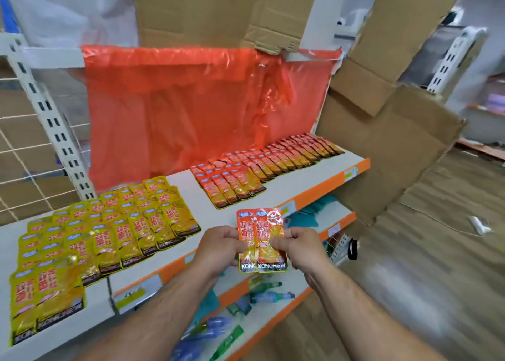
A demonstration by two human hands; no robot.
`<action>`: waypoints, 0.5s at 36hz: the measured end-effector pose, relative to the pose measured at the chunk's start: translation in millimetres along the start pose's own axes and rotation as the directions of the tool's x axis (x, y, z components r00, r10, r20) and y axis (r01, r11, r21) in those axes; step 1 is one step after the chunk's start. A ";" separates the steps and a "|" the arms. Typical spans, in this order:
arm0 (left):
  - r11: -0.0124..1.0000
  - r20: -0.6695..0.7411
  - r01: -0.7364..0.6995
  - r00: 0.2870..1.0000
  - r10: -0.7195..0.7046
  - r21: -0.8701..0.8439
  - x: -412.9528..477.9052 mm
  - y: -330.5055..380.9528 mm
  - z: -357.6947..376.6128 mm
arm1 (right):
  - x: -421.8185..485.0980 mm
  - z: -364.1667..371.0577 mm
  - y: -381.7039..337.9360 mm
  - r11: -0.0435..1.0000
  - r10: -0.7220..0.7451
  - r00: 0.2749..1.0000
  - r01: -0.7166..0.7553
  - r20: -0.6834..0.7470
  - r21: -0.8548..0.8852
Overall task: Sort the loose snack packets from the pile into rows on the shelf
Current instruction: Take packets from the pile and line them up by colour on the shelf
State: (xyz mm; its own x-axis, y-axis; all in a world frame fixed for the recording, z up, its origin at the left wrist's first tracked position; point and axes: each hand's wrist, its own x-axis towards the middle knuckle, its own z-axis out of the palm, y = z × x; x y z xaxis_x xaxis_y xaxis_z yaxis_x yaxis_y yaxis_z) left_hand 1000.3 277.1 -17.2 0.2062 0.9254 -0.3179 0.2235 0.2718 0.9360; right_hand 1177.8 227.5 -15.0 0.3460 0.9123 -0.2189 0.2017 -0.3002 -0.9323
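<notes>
Nearest: two forearms reach in from below. The left hand (218, 247) and right hand (303, 248) meet in front of the shelf edge with two red packets (262, 232) between them.

Packets: upright, printed faces toward the holder, side by side, the right one slightly overlapping the left.

Left grip: thumb on the front, fingers curled behind the left margin, clamped on the packets.

Right grip: thumb and fingers pinched on the right margin, also clamped on the packets.

Position: the pair is held in the air over the shelf's orange lip (314, 188), just in front of the near end of the red rows and touching neither block of rows.

Below the hands: a lower shelf (276, 317) carries green and blue bottles (266, 296) lying on their sides; they are blurred.

Shelf (188, 176), white board:
- Left block: yellow rows (109, 235), packets overlapped like shingles, several columns running back from the near-left corner.
- Right block: red rows (262, 164), overlapped the same way, running back and rightward to the far end.
- A bare strip of board separates the two blocks.

Behind the rows: a red plastic sheet (191, 109) hangs from the upper rail as a backdrop. A slotted post (52, 123) stands at the left, with wire mesh (16, 142) beside it.

Farthest: cardboard (207, 8) stands above the sheet, and more cardboard leans at the shelf's right end. A wood floor (437, 251) lies to the right.
</notes>
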 end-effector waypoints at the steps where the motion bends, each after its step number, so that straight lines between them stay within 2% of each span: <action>1: 1.000 0.001 -0.004 1.000 0.004 -0.012 10.5 3.4 2.9 | 10.4 -1.6 0.2 1.000 -0.002 1.000 0.003 -0.014 0.014; 4: 0.999 0.017 -0.001 1.000 0.002 -0.047 39.8 15.6 12.0 | 40.5 -2.2 -2.0 0.998 0.007 0.997 -0.003 -0.070 0.056; 8: 0.996 0.023 -0.014 1.000 0.016 -0.087 76.3 36.5 18.7 | 83.9 -2.5 -11.2 0.999 -0.025 0.990 0.028 -0.139 0.022; 11: 0.994 -0.009 -0.011 1.000 0.010 -0.110 101.7 46.7 20.7 | 111.7 -4.9 -18.9 0.999 -0.030 0.993 0.031 -0.111 0.012; 18: 0.999 -0.153 -0.006 0.988 -0.001 -0.045 147.6 54.2 30.9 | 172.8 -9.8 -23.4 0.996 0.010 1.000 -0.010 -0.009 0.086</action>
State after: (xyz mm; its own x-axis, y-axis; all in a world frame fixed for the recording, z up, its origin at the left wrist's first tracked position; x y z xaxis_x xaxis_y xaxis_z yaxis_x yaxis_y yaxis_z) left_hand 1072.2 420.2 -18.1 0.0574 0.9548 -0.2916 0.1793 0.2775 0.9438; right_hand 1241.9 389.5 -28.2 0.3567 0.9065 -0.2259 0.1185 -0.2838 -0.9515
